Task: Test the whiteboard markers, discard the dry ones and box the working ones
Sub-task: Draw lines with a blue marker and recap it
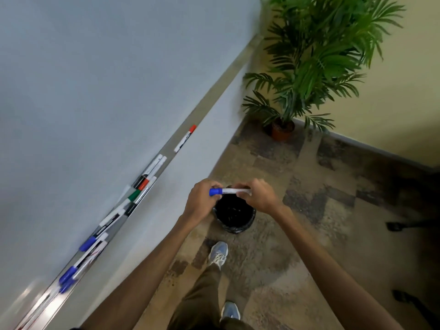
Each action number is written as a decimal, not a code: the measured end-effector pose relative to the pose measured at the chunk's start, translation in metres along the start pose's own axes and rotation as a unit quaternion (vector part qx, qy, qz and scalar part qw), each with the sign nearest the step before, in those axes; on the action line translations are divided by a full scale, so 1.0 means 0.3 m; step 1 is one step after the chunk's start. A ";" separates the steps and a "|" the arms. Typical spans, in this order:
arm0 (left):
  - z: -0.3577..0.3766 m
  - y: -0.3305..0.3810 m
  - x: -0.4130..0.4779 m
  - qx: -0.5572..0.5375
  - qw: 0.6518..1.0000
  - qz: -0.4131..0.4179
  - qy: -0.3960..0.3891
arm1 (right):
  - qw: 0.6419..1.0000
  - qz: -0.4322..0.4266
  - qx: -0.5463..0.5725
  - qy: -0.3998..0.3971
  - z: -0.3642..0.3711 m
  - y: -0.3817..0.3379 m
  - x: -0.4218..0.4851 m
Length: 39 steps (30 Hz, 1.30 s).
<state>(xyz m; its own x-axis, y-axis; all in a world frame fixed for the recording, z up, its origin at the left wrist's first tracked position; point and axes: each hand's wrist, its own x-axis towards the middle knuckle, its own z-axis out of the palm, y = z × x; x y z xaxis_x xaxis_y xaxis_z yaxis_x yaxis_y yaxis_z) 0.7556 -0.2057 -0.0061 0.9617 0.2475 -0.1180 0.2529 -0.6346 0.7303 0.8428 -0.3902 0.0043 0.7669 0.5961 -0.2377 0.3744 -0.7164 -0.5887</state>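
Setting: an office or meeting room. A wall-mounted whiteboard (83,79) fills the left side, with a metal marker tray (215,96) along its lower edge carrying many markers (147,172) with blue, black, green and red caps. The floor is laid with mottled brown and grey carpet tiles (309,186). A potted palm (321,55) stands in the corner against a cream wall (392,115) with grey skirting (369,148). A black-lined waste bin (234,215) stands on the carpet.
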 end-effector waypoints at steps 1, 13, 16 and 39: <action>0.028 -0.013 0.043 0.004 1.000 -0.003 -0.008 | 1.000 0.009 -0.003 -0.006 0.011 0.030 0.038; 0.285 -0.230 0.398 0.053 0.984 -0.047 -0.164 | 0.993 0.096 -0.027 -0.068 0.127 0.277 0.351; 0.300 -0.231 0.406 0.085 0.979 -0.037 -0.182 | 0.990 0.118 -0.029 -0.070 0.144 0.293 0.372; 0.019 -0.120 0.016 -0.008 0.996 -0.013 0.093 | 0.999 -0.024 0.045 0.020 0.172 -0.113 0.184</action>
<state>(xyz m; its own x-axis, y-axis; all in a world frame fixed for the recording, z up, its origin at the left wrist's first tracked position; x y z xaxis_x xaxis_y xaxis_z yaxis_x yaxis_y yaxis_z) 0.7516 -0.1859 -0.0367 0.9183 0.3957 -0.0121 0.2748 -0.6151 0.7390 0.8455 -0.3142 -0.0287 0.7708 0.6119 -0.1774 0.3638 -0.6514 -0.6659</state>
